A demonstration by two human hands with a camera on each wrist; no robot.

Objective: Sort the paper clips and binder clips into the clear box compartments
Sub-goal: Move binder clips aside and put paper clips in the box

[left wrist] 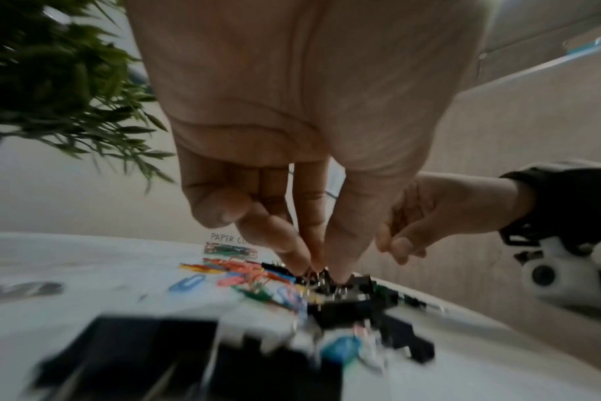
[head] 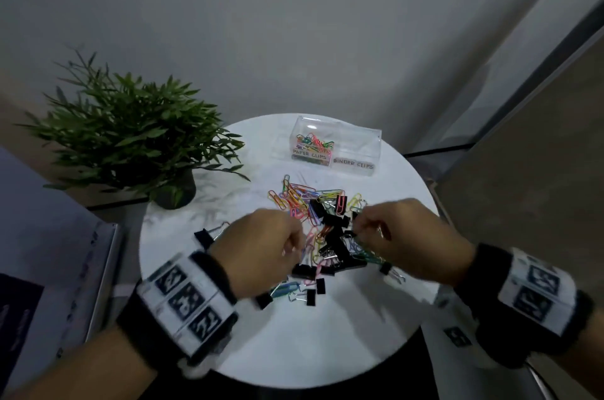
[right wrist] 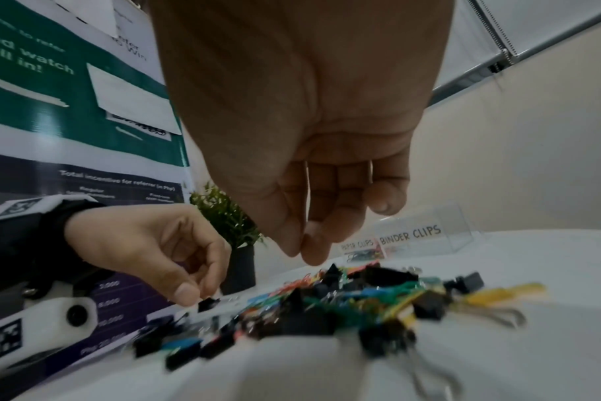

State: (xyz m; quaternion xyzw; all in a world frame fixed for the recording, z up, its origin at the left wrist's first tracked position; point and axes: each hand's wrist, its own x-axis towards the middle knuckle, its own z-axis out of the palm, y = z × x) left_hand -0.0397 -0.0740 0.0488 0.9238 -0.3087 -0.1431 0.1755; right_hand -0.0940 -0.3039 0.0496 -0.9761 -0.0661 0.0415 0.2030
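Observation:
A mixed pile (head: 327, 229) of coloured paper clips and black binder clips lies mid-table. The clear box (head: 356, 138) stands behind it. Its left compartment (head: 310, 146), labelled PAPER CLIPS, holds several coloured paper clips. I see nothing in the right compartment (head: 354, 151), labelled BINDER CLIPS. My left hand (head: 299, 246) reaches down into the pile's left side and pinches a small black binder clip (right wrist: 208, 303). My right hand (right wrist: 302, 252) hovers just above the pile's right side, thumb and forefinger tips together. Whether anything is between them is unclear.
The round white table (head: 294, 344) is small, with its edge close on every side. A potted plant (head: 130, 138) stands at the back left. Loose binder clips (head: 310, 296) lie near the front of the pile. A printed banner (right wrist: 69, 81) stands to the left.

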